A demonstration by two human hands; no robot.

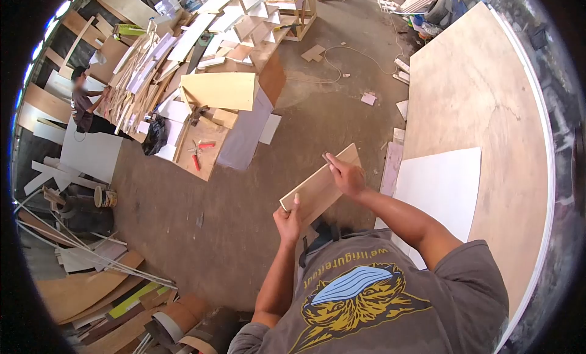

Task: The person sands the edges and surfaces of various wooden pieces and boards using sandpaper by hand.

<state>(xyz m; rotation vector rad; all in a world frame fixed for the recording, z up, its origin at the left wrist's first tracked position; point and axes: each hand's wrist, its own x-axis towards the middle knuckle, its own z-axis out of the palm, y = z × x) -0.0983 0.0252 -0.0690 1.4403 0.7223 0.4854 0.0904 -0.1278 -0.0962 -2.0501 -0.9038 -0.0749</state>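
Over the brown floor point(177, 250): wooden board point(314, 194) between two hands

Long axis aslant, the board runs from the left hand point(287, 224), clasping its lower end, to the right hand point(349, 178), pinching a small dark piece point(326, 156) I can't make out at the far long edge. Its face is flat, its edge paler. Red-handled pliers point(196, 162) lie near the closest corner of the bench point(209, 163).

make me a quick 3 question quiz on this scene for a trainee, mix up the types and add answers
1. True or false: the bare left hand grips the flat, light-brown wooden board.
2. Where does the red-handled hand tool lie?
a) on the grey-brown floor
b) on the flat brown wooden panel
c) on the black plastic bag
3. Fill in: the round, whitish bucket shows on the picture's ___ side.

Key: 1 true; 2 b; 3 left
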